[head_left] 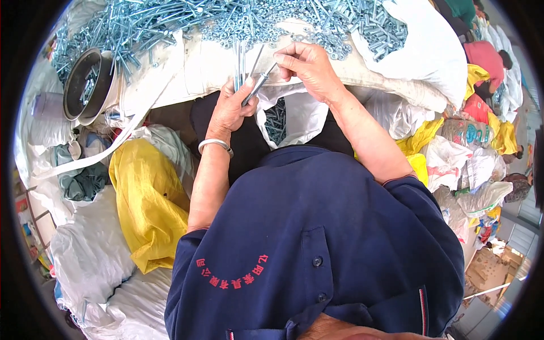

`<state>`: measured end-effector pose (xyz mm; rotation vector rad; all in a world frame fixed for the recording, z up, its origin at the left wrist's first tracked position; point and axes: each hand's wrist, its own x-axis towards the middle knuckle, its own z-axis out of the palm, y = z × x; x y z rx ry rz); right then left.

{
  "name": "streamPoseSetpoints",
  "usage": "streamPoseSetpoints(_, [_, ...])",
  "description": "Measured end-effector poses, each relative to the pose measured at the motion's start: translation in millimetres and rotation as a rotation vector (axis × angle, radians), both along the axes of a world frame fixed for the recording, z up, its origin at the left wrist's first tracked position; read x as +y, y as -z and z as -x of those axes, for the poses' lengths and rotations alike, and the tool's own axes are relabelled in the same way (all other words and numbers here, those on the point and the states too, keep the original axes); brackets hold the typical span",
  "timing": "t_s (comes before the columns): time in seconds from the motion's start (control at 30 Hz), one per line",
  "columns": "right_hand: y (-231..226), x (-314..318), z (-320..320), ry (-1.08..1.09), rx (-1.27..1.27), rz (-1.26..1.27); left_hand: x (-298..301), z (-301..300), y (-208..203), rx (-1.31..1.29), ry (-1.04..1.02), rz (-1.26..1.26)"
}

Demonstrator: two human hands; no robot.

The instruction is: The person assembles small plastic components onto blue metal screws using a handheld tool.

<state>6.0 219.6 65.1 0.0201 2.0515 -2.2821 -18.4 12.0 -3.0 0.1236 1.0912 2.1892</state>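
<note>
My left hand [231, 107], with a white bangle at its wrist, is closed round several long, thin metal bolts [240, 63] that point away from me. One bolt with a thicker sleeve [258, 86] slants across its fingers toward the right. My right hand [311, 71] pinches the far tip of that slanted bolt between thumb and fingers; whether a small nut or washer is there is hidden. Below both hands an open white bag [309, 116] sits between my legs, with metal bolts [276, 122] inside.
Ahead, a cloth-covered work surface [198, 62] bears heaped long bolts [153, 28], nuts and washers [243, 25], and short sleeves [382, 34]. A dark metal bowl [85, 85] stands tilted at the left. Yellow sacks [148, 198] and white sacks [90, 243] crowd the sides. Another person [486, 62] is at the far right.
</note>
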Motion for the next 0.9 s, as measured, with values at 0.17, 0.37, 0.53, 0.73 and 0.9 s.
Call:
streamPoseSetpoints(0.17, [14, -13, -10, -0.102, -0.069, -0.173, 1, -1, 1, 0.014, 0.004, -0.003])
streamPoseSetpoints(0.37, [21, -32, -22, 0.031, 0.117, -0.164, 3, 0, -1, 0.034, 0.026, -0.017])
streamPoseSetpoints(0.53, [19, -39, -27, 0.037, 0.094, -0.017, 2, 1, 5, 0.007, 0.009, 0.052])
streamPoseSetpoints(0.73, [10, -20, -13, -0.05, 0.089, -0.044, 4, 2, 8, 0.031, -0.076, -0.057])
streamPoseSetpoints(0.9, [-24, 9, 11, 0.031, 0.287, -0.176, 13, -5, -3, 0.023, -0.225, 0.003])
